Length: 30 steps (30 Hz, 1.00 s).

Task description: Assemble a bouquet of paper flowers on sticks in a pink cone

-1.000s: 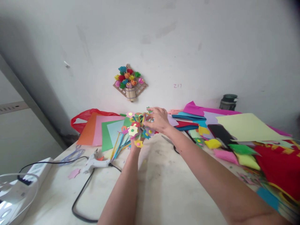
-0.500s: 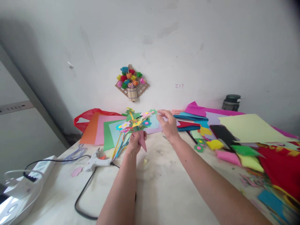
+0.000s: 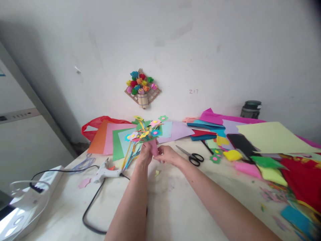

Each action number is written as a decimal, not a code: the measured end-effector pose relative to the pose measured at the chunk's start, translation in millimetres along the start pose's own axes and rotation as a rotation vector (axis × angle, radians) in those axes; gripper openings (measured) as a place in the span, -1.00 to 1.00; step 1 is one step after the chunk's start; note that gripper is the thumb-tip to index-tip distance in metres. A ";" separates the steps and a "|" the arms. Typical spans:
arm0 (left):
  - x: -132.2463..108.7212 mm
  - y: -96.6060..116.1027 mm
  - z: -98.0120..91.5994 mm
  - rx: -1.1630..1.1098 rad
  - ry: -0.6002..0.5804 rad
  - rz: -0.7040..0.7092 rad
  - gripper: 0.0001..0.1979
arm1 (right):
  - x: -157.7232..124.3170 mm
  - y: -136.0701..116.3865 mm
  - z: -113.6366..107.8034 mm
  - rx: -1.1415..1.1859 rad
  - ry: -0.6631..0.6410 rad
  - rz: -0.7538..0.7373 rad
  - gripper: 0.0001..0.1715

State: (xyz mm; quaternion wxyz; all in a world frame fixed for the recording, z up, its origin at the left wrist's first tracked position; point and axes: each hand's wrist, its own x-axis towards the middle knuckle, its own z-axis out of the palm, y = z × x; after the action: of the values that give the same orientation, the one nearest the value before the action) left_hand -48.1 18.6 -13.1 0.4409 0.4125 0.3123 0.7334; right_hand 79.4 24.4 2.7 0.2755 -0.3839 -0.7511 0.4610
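A bouquet of paper flowers (image 3: 144, 134) in several colours stands above the table, its base inside a pink paper wrap (image 3: 153, 147). My left hand (image 3: 145, 153) is closed around the wrapped base. At the lower right end of the pink paper, my right hand (image 3: 165, 154) pinches its edge between thumb and fingers. Paper strips (image 3: 129, 156) in yellow and blue show just left of my left hand. Black-handled scissors (image 3: 193, 156) lie to the right of my right hand.
A white glue gun (image 3: 106, 172) with a black cord lies left, near a white power strip (image 3: 47, 179). Coloured paper sheets (image 3: 100, 140) line the wall. On the right are a phone (image 3: 241, 144), loose green flowers (image 3: 215, 158) and bright packets (image 3: 247, 169). A dark bottle (image 3: 250, 109) stands behind.
My right hand has come down from the green flower at the bouquet's upper right to the pink wrap and taken hold of its edge. The scissors now show fully. My left hand keeps its grip.
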 end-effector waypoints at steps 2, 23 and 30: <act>1.6 -3.8 -1.5 0.008 -0.042 0.006 -0.35 | 5.3 5.2 6.9 -0.068 0.104 -0.020 -0.88; 16.8 66.3 -34.5 0.413 0.555 0.180 -0.63 | 45.8 -0.6 56.1 -0.458 0.102 -0.141 -0.69; 18.7 88.4 -43.1 0.395 0.725 0.238 -0.62 | 63.1 -20.0 83.1 -0.994 -0.124 -0.703 -0.49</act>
State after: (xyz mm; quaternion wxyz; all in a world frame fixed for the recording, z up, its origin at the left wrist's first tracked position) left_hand -125.5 -5.3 45.8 0.1276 0.2374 0.5317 0.8029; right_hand -25.8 31.2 -10.6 0.1550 -0.1680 -0.9726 -0.0416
